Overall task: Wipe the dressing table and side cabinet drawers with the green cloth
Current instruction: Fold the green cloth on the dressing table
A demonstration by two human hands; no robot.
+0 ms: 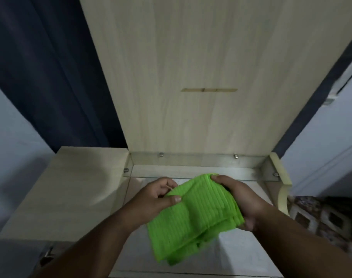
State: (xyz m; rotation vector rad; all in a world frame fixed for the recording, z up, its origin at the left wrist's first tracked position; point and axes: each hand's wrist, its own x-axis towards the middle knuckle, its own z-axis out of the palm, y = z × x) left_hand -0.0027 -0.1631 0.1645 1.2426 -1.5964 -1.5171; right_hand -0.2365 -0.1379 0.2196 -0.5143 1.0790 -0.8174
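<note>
A bright green ribbed cloth (193, 217), folded into several layers, hangs in the air above the dressing table (195, 171). My left hand (157, 197) pinches its left edge between thumb and fingers. My right hand (241, 197) grips its right side, fingers wrapped under the folds. The table has a pale wood top with a glass shelf held by metal studs, and a tall pale wood back panel (209, 77) rises behind it. The side cabinet (70, 187) stands lower on the left; only its flat wood top shows, its drawers are out of sight.
A dark blue curtain (50, 77) hangs behind the cabinet on the left. A pale wall and a door frame (331, 157) lie to the right, with patterned floor tiles (327, 217) below. The table's right side panel (281, 181) has a curved edge.
</note>
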